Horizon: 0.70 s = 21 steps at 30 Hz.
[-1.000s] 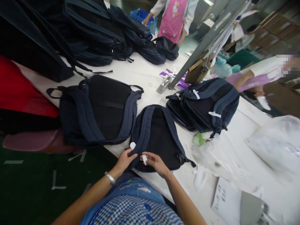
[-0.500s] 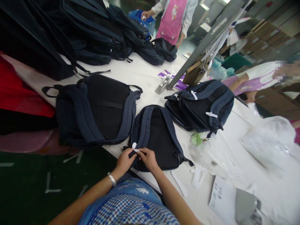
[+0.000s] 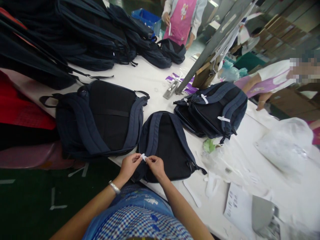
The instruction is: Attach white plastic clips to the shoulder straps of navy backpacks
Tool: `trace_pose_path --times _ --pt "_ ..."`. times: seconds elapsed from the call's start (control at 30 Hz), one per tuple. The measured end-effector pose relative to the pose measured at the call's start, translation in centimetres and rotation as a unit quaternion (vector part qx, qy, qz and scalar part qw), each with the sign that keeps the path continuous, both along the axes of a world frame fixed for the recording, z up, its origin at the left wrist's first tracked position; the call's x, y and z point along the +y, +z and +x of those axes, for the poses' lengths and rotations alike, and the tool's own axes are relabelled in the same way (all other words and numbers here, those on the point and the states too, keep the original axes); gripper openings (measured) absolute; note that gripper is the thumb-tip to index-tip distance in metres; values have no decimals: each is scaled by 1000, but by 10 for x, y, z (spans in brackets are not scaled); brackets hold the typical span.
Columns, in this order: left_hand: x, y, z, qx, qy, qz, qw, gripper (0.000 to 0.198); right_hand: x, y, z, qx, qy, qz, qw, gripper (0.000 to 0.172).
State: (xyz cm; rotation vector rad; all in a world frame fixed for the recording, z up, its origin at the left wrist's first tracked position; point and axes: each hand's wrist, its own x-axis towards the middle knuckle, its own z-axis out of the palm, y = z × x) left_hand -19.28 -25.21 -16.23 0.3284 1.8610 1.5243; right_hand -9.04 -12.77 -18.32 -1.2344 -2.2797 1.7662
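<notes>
A small navy backpack [image 3: 168, 146] lies back-up at the near edge of the white table [image 3: 147, 78]. Over its left shoulder strap, my left hand [image 3: 129, 165] and my right hand [image 3: 155, 165] meet, both pinched on a small white strip [image 3: 143, 157] wrapped at the strap's lower end. A larger navy backpack [image 3: 100, 116] lies to the left. Another backpack [image 3: 212, 108] to the right carries white strips on its straps.
A heap of dark backpacks [image 3: 87, 36] fills the table's far left. A grey slanted post [image 3: 200, 53] rises mid-table. Clear plastic bags [image 3: 282, 146], loose white strips [image 3: 210, 186] and a paper sheet [image 3: 236, 206] lie right. A person in a pink apron [image 3: 182, 20] stands beyond; another person [image 3: 270, 83] is at right.
My right hand brought its white strip over to the left strap, and both hands came together and rose slightly, now pinching the strip between them.
</notes>
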Motion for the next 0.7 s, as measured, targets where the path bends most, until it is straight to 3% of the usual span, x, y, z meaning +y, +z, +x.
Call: trace_pose_path --times 0.23,0.43,0.57,0.7 --pt "0 6 6 70 -12 -42 997 19 -3 0 1 7 -12 12 1000 34" --pt "0 11 8 129 -36 -66 989 18 -3 5 -1 39 -21 -43 998 32" --pt "0 13 10 98 -25 -43 994 16 -2 4 -1 47 -25 -62 997 29" --pt "1 10 5 -2 -1 -39 999 26 0 6 -1 42 -2 -48 998 28"
